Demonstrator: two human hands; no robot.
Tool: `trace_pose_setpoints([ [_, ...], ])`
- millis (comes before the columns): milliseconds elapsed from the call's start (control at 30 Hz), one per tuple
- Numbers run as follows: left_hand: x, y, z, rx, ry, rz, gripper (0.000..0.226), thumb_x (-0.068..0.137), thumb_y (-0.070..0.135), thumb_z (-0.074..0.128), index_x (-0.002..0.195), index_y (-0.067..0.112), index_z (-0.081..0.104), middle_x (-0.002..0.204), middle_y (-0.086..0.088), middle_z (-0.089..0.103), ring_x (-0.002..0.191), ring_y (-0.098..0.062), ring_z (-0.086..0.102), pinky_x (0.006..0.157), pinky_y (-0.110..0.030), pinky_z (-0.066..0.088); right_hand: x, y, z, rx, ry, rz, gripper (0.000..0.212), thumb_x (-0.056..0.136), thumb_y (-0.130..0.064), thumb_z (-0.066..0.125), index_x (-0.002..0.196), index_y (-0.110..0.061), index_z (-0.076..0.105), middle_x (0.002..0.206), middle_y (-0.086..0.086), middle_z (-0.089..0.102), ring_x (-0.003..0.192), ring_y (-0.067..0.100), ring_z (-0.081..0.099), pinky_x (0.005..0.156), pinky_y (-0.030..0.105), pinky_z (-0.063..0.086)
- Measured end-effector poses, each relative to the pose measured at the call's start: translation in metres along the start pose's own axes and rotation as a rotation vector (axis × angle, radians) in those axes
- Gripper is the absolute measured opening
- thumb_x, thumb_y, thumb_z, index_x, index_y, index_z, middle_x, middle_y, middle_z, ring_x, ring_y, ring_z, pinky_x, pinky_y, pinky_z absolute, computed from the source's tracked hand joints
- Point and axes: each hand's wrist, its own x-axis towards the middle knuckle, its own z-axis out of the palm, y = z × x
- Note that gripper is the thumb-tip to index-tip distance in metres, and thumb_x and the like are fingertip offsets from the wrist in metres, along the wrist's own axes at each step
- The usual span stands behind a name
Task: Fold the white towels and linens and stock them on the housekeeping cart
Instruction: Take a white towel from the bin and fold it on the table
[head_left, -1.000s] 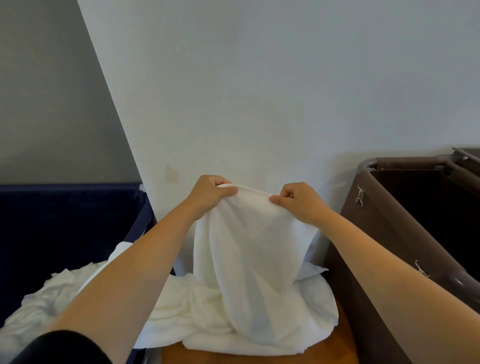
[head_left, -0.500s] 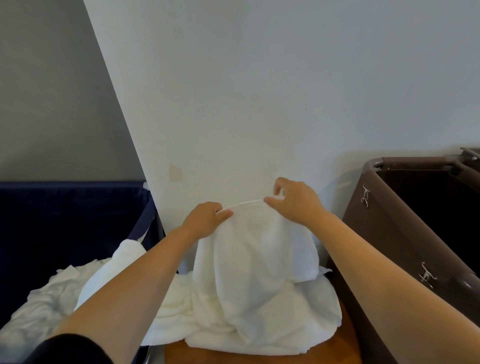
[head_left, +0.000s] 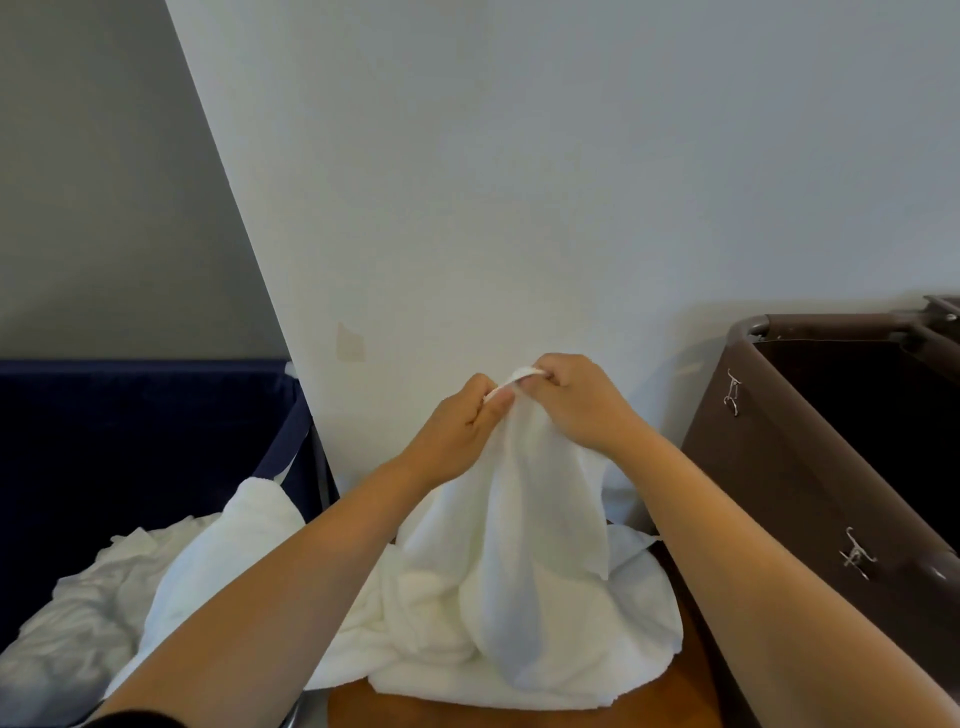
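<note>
At the near edge of the view, reached forward with both bare forearms, a dark sleeve (head_left: 119, 719) showing at the left elbow. Worked over an orange-brown surface (head_left: 467, 712), covered for the most part by a heap of white towels (head_left: 415, 623). Had crumpled white linens (head_left: 78, 623) lying to the left of the heap, inside a navy fabric bin (head_left: 130, 441), with one thick towel fold draped over the bin's near corner.

Held one white towel (head_left: 540, 519) up above the heap, its lower part resting on the other towels and its body hanging in long vertical folds. Pinched the top hem with the left hand (head_left: 457, 431), thumb pressed against curled fingers. Pinched the same hem with the right hand (head_left: 576, 400), fingers curled tight over the bunched edge. Brought both hands just beside each other, knuckles nearly touching, with a short loop of hem showing between them.

Stood with a brown bin (head_left: 779, 467) to the right, dark inside, carrying two metal clips (head_left: 732, 392) on its near wall. Faced a pale wall (head_left: 519, 182) marked by a small tan patch (head_left: 350, 343), with a grey wall (head_left: 104, 182) farther back on the left.
</note>
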Motion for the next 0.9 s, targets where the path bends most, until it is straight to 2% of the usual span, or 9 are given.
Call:
trace_pose_setpoints([
  [200,-0.010,-0.045,-0.019,0.181,0.034,-0.167,0.041,0.101,0.029,0.041,0.063,0.018,0.030,0.061,0.003,0.034,0.056,-0.011,0.031,0.057,-0.026,0.027,-0.001,0.030,-0.036,-0.013,0.137,0.213,0.032,0.092,-0.015,0.051,0.061,-0.010,0.044,0.061,0.003,0.043,0.059,0.020,0.042,0.053,0.028,0.030],
  [267,-0.007,-0.033,-0.018,0.232,0.020,-0.118,0.040,0.101,0.030,0.040,0.064,0.018,0.029,0.060,0.003,0.035,0.055,-0.012,0.032,0.057,-0.029,0.027,-0.008,0.035,-0.029,-0.062,0.012,0.233,0.014,0.092,-0.018,0.053,0.087,-0.009,0.062,0.086,0.004,0.059,0.081,0.024,0.055,0.070,0.029,0.040],
  [333,-0.003,-0.007,-0.011,0.294,-0.010,0.002,0.039,0.101,0.031,0.039,0.064,0.021,0.031,0.060,0.003,0.037,0.055,-0.012,0.035,0.059,-0.032,0.029,-0.017,0.021,-0.011,-0.003,-0.160,0.189,0.036,0.089,-0.025,0.062,0.124,-0.022,0.055,0.105,-0.007,0.056,0.092,0.014,0.057,0.086,0.024,0.040],
  [367,-0.001,0.007,-0.007,0.308,-0.025,0.069,0.038,0.101,0.030,0.039,0.064,0.023,0.033,0.060,0.005,0.040,0.055,-0.011,0.038,0.060,-0.032,0.031,-0.019,0.014,-0.001,0.046,-0.224,0.146,0.038,0.088,-0.026,0.064,0.125,-0.024,0.054,0.101,-0.011,0.055,0.084,0.009,0.056,0.083,0.023,0.041],
  [433,0.004,0.026,-0.003,0.261,-0.011,0.150,0.036,0.101,0.028,0.041,0.065,0.021,0.041,0.063,0.005,0.049,0.056,-0.009,0.042,0.060,-0.028,0.035,-0.020,0.000,0.011,0.119,-0.212,0.068,0.012,0.090,-0.023,0.061,0.097,-0.014,0.061,0.074,-0.009,0.053,0.058,0.003,0.047,0.064,0.021,0.039],
  [533,0.004,0.034,-0.008,0.082,0.049,0.155,0.036,0.101,0.026,0.042,0.068,0.013,0.049,0.064,0.002,0.055,0.057,-0.006,0.042,0.058,-0.023,0.036,-0.021,-0.009,0.008,0.166,-0.127,0.041,0.032,0.093,-0.022,0.055,0.066,-0.007,0.046,0.050,-0.008,0.033,0.039,0.005,0.029,0.046,0.017,0.025],
  [667,-0.001,0.035,-0.005,-0.184,0.097,0.045,0.045,0.103,0.028,0.034,0.059,0.019,0.042,0.051,0.015,0.044,0.051,-0.001,0.039,0.055,-0.016,0.033,-0.020,-0.017,-0.006,0.231,-0.012,-0.028,0.034,0.092,-0.021,0.058,0.062,-0.009,0.046,0.046,-0.012,0.032,0.041,0.005,0.031,0.045,0.015,0.025],
  [800,-0.002,-0.002,-0.016,-0.153,0.110,-0.174,0.046,0.100,0.039,0.040,0.061,0.018,0.031,0.058,-0.001,0.035,0.054,-0.014,0.034,0.059,-0.028,0.029,-0.013,-0.002,-0.034,0.261,0.181,0.032,0.035,0.089,-0.021,0.062,0.061,-0.010,0.044,0.049,-0.009,0.029,0.042,0.005,0.027,0.045,0.020,0.024],
  [900,-0.004,-0.013,-0.025,-0.065,0.091,-0.214,0.051,0.099,0.033,0.044,0.054,0.021,0.025,0.045,0.010,0.029,0.043,-0.007,0.027,0.053,-0.028,0.024,-0.014,0.016,-0.048,0.047,0.130,0.062,0.025,0.087,-0.022,0.065,0.067,-0.014,0.051,0.051,-0.010,0.032,0.045,0.006,0.030,0.052,0.024,0.027],
])
